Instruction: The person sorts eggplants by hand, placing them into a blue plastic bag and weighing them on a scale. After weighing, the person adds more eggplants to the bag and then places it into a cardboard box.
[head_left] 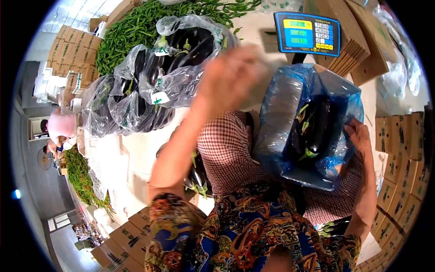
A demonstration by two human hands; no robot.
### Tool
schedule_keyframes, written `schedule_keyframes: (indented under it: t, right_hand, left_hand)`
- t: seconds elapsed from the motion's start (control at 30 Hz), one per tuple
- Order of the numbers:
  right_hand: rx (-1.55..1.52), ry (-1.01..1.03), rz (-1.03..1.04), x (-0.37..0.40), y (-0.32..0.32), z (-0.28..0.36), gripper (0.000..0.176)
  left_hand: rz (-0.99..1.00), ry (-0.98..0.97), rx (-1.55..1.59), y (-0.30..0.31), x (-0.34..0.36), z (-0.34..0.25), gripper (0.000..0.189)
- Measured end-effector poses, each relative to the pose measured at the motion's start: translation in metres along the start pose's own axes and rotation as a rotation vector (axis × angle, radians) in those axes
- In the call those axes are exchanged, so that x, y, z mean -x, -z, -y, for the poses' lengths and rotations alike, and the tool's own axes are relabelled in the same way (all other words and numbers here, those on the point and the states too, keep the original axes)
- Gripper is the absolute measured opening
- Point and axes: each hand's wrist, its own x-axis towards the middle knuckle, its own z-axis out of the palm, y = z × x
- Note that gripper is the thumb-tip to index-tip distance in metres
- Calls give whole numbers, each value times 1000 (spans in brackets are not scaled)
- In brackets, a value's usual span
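Note:
Several dark eggplants [321, 122] lie inside a box lined with a blue plastic bag [283, 109] in front of me. The fingers of my right hand [359, 135] are closed on the bag at the right edge of the box. My left hand [238, 75] is raised, smeared by motion, between the lined box and a clear plastic bag [181, 88] full of eggplants. Its fingers cannot be made out. Behind the box stands a scale display [307, 34] with lit green readouts.
Green chili peppers [131, 36] are heaped at the back left. Flat cardboard [358, 45] leans behind the scale. Stacked cartons [398, 167] rise at right, others [74, 50] at far left. More eggplants [195, 177] lie by my left knee. A person in pink [62, 124] is at far left.

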Motion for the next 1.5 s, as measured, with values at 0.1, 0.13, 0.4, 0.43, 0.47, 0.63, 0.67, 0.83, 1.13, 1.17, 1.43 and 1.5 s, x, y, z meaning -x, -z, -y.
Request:
schedule_keyframes:
  t: [0.1,0.13,0.4,0.43,0.47,0.63,0.67,0.83,1.13,1.17,1.43,1.5]
  right_hand:
    - [-33,11,-57,3,5,8,16]
    - [-44,15,-77,3,5,9,16]
    - [-123,-16,-56,2,4,25,11]
    - [-100,-6,-64,1,6,29,11]
    - [-77,0,-67,1,8,31,11]
    - [-67,60,-68,5,8,35,11]
    - [-47,68,-39,5,8,33,12]
    - [-72,132,3,8,2,29,15]
    - [-290,149,89,11,6,78,15]
    - [-290,133,117,14,10,87,15]
    - [-705,149,254,32,10,130,24]
    - [-871,202,288,30,6,139,37]
  left_hand:
    - [-81,350,-358,69,-16,91,48]
    - [29,430,-685,82,-18,124,54]
    - [320,759,-644,91,-36,206,83]
    - [304,774,-581,96,-37,190,72]
    - [322,725,-521,106,-36,158,70]
    - [393,842,-480,180,-14,125,66]
    - [261,707,-632,192,0,116,63]
    - [-78,908,-89,249,52,84,56]
    - [-238,430,1347,158,79,13,67]
    - [-148,401,1377,144,72,5,72]
    - [-97,488,1245,31,22,-14,66]
    - [-72,503,1152,1,15,-34,53]
